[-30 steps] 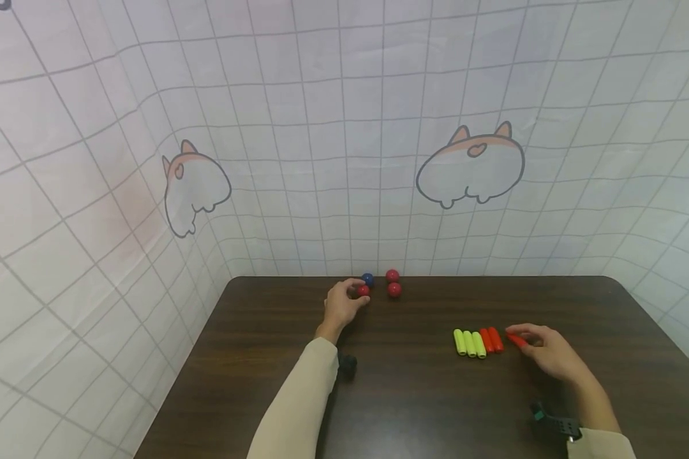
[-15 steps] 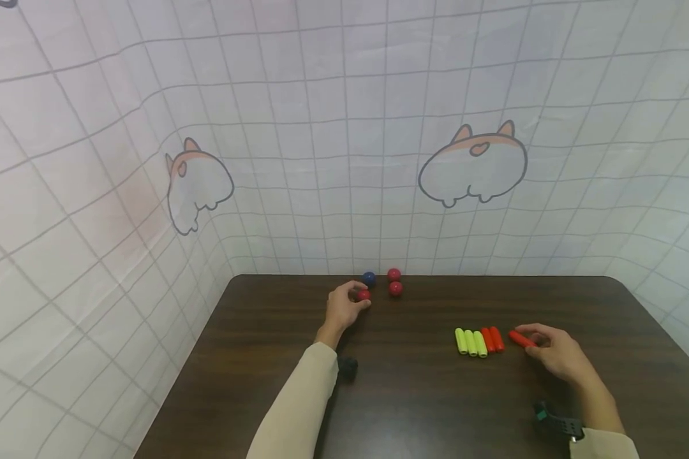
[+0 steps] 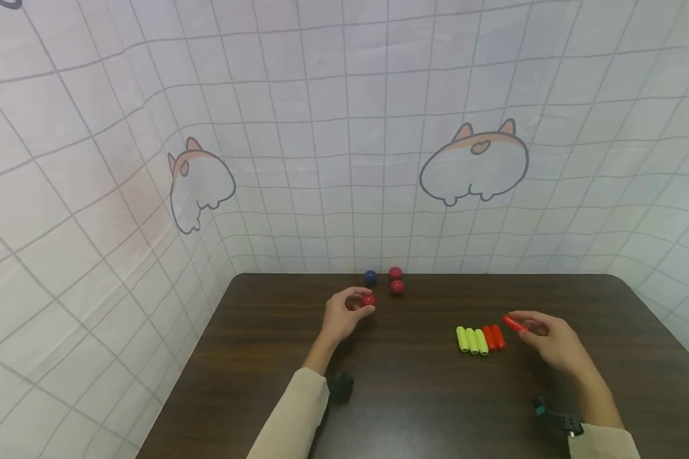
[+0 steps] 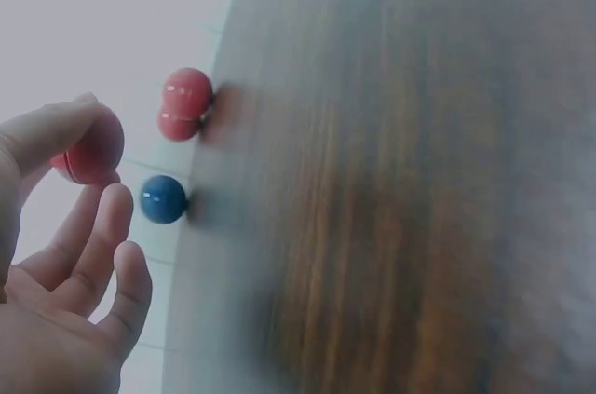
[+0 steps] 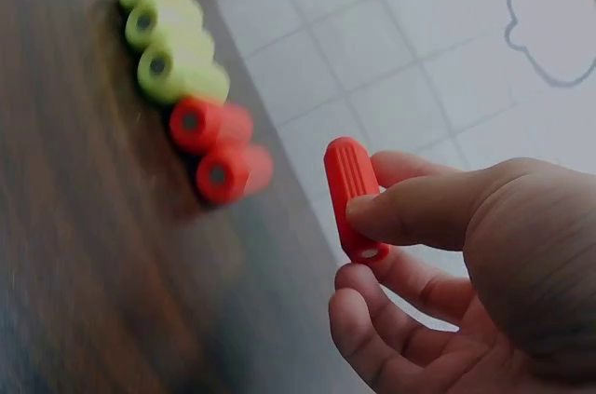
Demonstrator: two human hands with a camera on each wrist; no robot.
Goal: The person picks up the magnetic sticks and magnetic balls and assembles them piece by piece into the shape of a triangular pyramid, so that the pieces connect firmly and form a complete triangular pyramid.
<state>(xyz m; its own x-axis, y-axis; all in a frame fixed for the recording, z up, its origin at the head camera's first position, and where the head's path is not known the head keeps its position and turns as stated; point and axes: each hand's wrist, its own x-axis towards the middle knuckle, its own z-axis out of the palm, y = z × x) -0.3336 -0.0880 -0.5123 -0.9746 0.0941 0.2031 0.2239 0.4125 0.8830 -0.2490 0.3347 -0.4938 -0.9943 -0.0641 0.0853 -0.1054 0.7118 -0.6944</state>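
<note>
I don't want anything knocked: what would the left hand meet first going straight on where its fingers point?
Probably the nearer loose red ball: the left hand points roughly its way, with the blue ball slightly off that line, though depth is unclear.

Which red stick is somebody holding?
The red stick pinched in the right hand; the other two red sticks lie on the table beside the three yellow-green sticks.

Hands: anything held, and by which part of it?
Left hand: a red ball, pinched at its sides between thumb and fingers. Right hand: a red cylinder, pinched by its ribbed side, thumb nearer the lower end in the right wrist view.
</note>
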